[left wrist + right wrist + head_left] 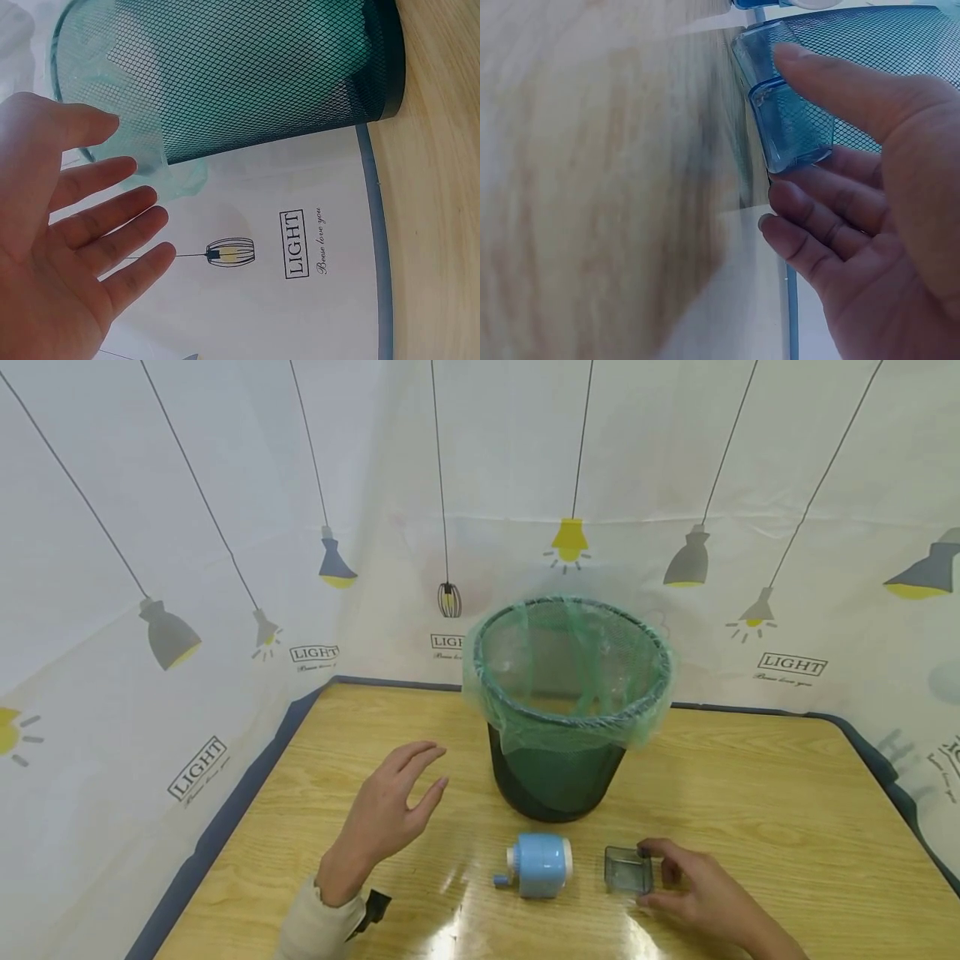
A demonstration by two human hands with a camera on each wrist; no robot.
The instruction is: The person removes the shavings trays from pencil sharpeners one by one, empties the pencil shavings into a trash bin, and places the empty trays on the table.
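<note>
My right hand (701, 893) pinches a small clear grey plastic box (628, 870) between thumb and fingers, low over the table's right half. In the right wrist view the box (791, 124) looks see-through, its open end showing. Left of it stands a light blue pencil sharpener (542, 865) with a white rim and a blue crank on its left side. My left hand (386, 802) is raised over the table's left part with nothing in it. Its fingers (124, 244) are spread and slightly bent in the left wrist view.
Behind the sharpener stands a black mesh waste bin (558, 777) lined with a green plastic bag (517, 727) folded over its rim. The wooden table (765, 793) meets a lamp-printed wall covering (397, 568) at the back and sides. A black strap (375, 908) shows at my left wrist.
</note>
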